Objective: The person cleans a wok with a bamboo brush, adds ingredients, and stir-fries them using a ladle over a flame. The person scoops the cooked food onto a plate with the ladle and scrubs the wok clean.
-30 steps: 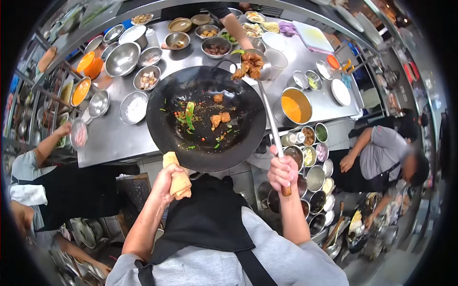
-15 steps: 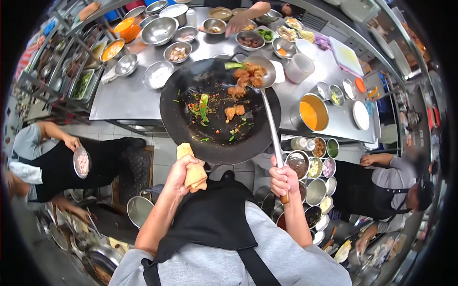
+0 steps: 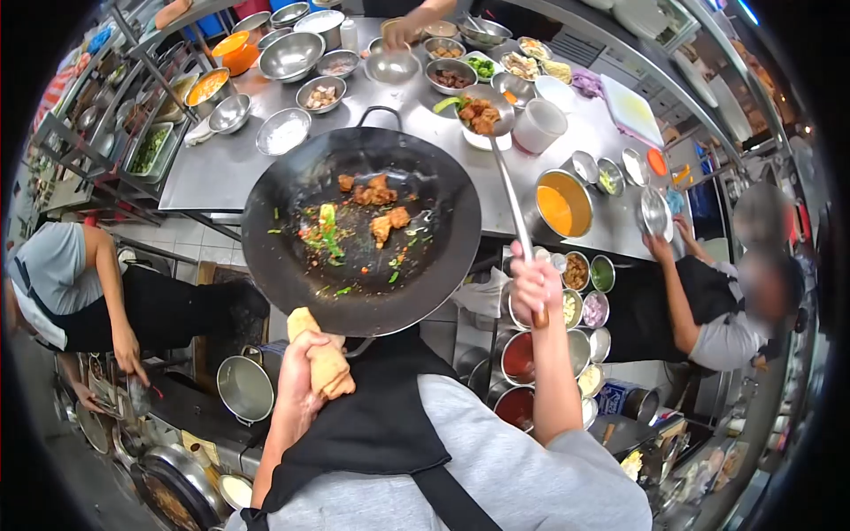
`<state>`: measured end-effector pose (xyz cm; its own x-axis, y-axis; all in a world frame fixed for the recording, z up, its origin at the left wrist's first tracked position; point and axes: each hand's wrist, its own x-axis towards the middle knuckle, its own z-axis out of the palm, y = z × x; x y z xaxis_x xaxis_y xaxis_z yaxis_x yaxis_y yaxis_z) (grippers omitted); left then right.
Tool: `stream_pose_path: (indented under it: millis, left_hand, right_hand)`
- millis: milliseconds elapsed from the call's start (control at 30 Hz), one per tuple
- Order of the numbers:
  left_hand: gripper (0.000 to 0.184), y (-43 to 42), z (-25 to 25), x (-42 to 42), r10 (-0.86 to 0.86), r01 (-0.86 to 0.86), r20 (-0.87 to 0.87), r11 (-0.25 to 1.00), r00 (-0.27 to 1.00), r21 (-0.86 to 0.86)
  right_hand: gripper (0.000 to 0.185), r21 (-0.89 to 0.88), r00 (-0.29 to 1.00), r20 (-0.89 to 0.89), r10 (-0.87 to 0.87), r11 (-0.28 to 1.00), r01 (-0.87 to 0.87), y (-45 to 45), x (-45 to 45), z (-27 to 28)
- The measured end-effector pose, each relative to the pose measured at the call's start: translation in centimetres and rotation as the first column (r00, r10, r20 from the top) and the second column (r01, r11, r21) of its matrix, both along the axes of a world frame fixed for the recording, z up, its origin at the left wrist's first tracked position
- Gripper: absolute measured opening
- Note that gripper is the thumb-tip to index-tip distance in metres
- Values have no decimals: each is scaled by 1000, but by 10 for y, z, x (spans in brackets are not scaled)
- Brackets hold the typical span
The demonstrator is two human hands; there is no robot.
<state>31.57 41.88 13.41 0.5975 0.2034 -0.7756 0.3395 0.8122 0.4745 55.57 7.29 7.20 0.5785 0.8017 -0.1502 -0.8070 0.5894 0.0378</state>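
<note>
My left hand [image 3: 299, 367] is closed round a folded yellow cloth [image 3: 331, 372] at the near side of the black wok [image 3: 266, 265]. The wok tilts over the steel table's front edge. Inside lie browned saucy food pieces [image 3: 376, 191], a green stalk and chopped red and green bits. My right hand [image 3: 536, 288] grips the wooden end of a long ladle [image 3: 512, 196]. Its bowl, beyond the wok's right rim, is heaped with browned pieces [image 3: 479, 116] and a green stalk. Beneath the ladle bowl shows part of a white dish [image 3: 489, 142].
On the steel table [image 3: 199, 181] stand several metal bowls, a pot of orange liquid [image 3: 562, 208] and a clear plastic container [image 3: 540, 126]. Ingredient tins [image 3: 520, 356] sit to my right. Co-workers stand left and right; another person's hand [image 3: 403, 34] reaches in at the back.
The wok has shifted left and its far handle now shows. The ladle has moved off the wok toward the white dish. At right, a co-worker now holds a metal bowl.
</note>
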Motion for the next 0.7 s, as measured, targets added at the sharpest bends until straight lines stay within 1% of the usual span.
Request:
stream_pose_path:
  millis: [67, 100, 133, 167, 200, 233, 267, 300, 333, 367, 400, 433, 467, 533, 567, 600, 633, 667, 700]
  left_hand:
    - [37, -1, 12, -2, 24, -24, -11, 999, 1000, -25]
    - [37, -3, 12, -1, 28, -28, -3, 999, 1000, -27]
    - [37, -4, 12, -2, 35, -35, 6, 999, 999, -30]
    - [37, -4, 12, -2, 32, -31, 13, 999, 999, -25]
    - [36, -3, 11, 0, 32, -32, 21, 999, 999, -22]
    - [36, -14, -6, -4, 35, -34, 49, 999, 998, -18]
    - [36, -2, -4, -2, 28, -27, 52, 1000, 998, -13]
    - [34, 5, -7, -2, 36, -37, 55, 999, 998, 12]
    - [32, 10, -7, -2, 48, -50, 58, 998, 997, 34]
    - [28, 15, -2, 0, 54, -55, 45, 998, 998, 19]
    - [28, 19, -1, -2, 52, -53, 40, 998, 998, 17]
    - [26, 24, 0, -2, 32, -32, 72, 999, 997, -1]
    - [24, 3, -24, -5, 17, -16, 130, 1000, 991, -11]
    - [22, 10, -12, -4, 13, -11, 111, 1000, 994, -16]
    - [21, 10, -9, -3, 17, -15, 93, 1000, 995, -19]
    - [21, 10, -8, 2, 23, -21, 101, 1000, 995, -16]
    - [20, 9, -7, 4, 9, -10, 91, 1000, 996, 8]
    - [20, 10, -6, 1, -6, 5, 68, 1000, 998, 29]
    - [20, 8, -32, -5, -42, 43, 100, 999, 994, -9]
  right_hand:
    - [12, -296, 991, 133, 34, 955, 7, -1, 53, -18]
    - [12, -292, 990, 136, 29, 956, 12, 1, 79, -33]
    - [8, -519, 976, 205, 71, 853, 47, 5, 103, -48]
    - [6, -709, 956, 262, 128, 698, 101, 6, 117, -62]
    - [6, -702, 955, 272, 121, 703, 111, 7, 123, -71]
    - [8, -800, 923, 340, 180, 572, 183, -3, 126, -87]
    - [10, -873, 896, 371, 243, 420, 248, 8, 129, -89]
    - [14, -898, 889, 371, 269, 346, 270, 13, 128, -95]
    - [14, -897, 890, 372, 265, 348, 272, 14, 124, -102]
    - [15, -906, 875, 390, 287, 289, 309, 18, 116, -103]
    - [15, -911, 861, 402, 312, 227, 343, 19, 106, -103]
    - [18, -918, 851, 393, 349, 195, 344, 18, 99, -102]
    - [18, -910, 842, 413, 346, 201, 364, -7, 90, -112]
    - [20, -937, 864, 345, 366, 193, 293, -8, 65, -93]
    - [20, -924, 844, 381, 377, 192, 331, -16, 60, -98]
    - [23, -913, 783, 370, 500, 39, 407, -27, 59, -102]
    - [30, -726, 628, 461, 627, -141, 673, -34, 62, -120]
    - [37, -439, 459, 460, 760, -254, 862, -41, 54, -138]
    - [46, -541, 550, 417, 724, -289, 790, -49, 54, -138]
